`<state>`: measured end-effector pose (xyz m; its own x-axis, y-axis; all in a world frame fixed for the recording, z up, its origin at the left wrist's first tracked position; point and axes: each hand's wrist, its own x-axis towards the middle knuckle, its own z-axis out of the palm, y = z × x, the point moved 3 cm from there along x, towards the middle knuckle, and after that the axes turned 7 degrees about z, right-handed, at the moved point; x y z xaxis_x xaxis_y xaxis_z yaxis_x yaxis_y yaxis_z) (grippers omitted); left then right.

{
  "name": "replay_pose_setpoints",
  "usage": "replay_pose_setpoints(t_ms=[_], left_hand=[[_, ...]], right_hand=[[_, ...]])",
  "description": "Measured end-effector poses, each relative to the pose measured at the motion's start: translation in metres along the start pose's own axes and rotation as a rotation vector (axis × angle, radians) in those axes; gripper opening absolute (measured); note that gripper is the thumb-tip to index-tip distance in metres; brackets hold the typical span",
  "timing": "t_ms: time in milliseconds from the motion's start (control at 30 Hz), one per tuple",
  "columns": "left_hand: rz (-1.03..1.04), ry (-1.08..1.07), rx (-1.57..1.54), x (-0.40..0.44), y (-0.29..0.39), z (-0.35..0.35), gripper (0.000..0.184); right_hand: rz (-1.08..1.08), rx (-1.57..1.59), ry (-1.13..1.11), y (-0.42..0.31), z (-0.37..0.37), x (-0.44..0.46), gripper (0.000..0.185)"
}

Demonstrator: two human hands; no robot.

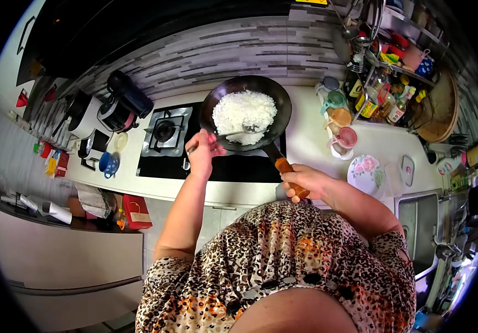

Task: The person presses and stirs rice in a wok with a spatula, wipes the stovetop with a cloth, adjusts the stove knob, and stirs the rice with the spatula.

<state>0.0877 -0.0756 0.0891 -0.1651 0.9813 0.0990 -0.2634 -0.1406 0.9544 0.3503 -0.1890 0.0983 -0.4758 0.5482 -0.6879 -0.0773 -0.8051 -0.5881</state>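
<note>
A dark wok (208, 105) sits over the right side of the black stove, with a heap of white rice (244, 112) in it. My right hand (308, 182) is wrapped round the wok's brown wooden handle (283, 166). At the wok's lower left rim, my left hand (204, 151) is closed round the handle of a metal spoon or spatula (233, 134). The tool's far end reaches into the lower part of the rice, where its tip is partly hidden.
The left burner (164, 130) is bare. Further left are a blue cup (108, 164) and dark appliances. On the right stand lidded jars (345, 138), a floral plate (366, 172), bottles (397, 111) and a sink (418, 222).
</note>
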Motion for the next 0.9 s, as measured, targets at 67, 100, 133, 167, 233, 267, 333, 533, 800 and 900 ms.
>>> replay_pose_setpoints(t_ms=[67, 100, 133, 167, 233, 267, 333, 533, 800, 900], left_hand=[[-0.009, -0.036, 0.003, 0.021, 0.012, 0.007, 0.028], [-0.012, -0.083, 0.030, 0.033, 0.023, 0.009, 0.029], [-0.026, -0.110, 0.109, 0.037, 0.044, 0.017, 0.030], [-0.042, -0.136, 0.188, 0.038, 0.070, 0.027, 0.030], [-0.063, -0.192, 0.359, 0.050, 0.109, 0.039, 0.032], [-0.062, -0.203, 0.422, 0.054, 0.126, 0.044, 0.032], [-0.061, -0.212, 0.484, 0.070, 0.142, 0.048, 0.033], [-0.241, -0.128, 0.483, 0.106, 0.114, 0.023, 0.024], [-0.050, 0.024, -0.266, -0.004, -0.011, 0.003, 0.027], [0.053, 0.079, -0.376, -0.010, -0.038, 0.015, 0.026]], right_hand=[[-0.003, -0.006, -0.014, 0.000, -0.001, 0.002, 0.014], [-0.004, -0.006, -0.025, 0.000, -0.002, 0.004, 0.013], [-0.006, -0.008, -0.024, 0.001, -0.004, 0.006, 0.013], [-0.007, -0.011, -0.030, 0.001, -0.005, 0.007, 0.013], [-0.005, -0.013, -0.039, 0.002, -0.004, 0.007, 0.013], [-0.005, -0.003, -0.033, 0.001, -0.004, 0.007, 0.014], [-0.005, 0.004, -0.026, 0.001, -0.004, 0.007, 0.014], [-0.004, 0.008, -0.027, 0.002, -0.005, 0.008, 0.020], [-0.004, -0.005, -0.017, 0.004, -0.008, 0.009, 0.017], [0.000, -0.015, -0.017, 0.004, -0.011, 0.010, 0.016]])
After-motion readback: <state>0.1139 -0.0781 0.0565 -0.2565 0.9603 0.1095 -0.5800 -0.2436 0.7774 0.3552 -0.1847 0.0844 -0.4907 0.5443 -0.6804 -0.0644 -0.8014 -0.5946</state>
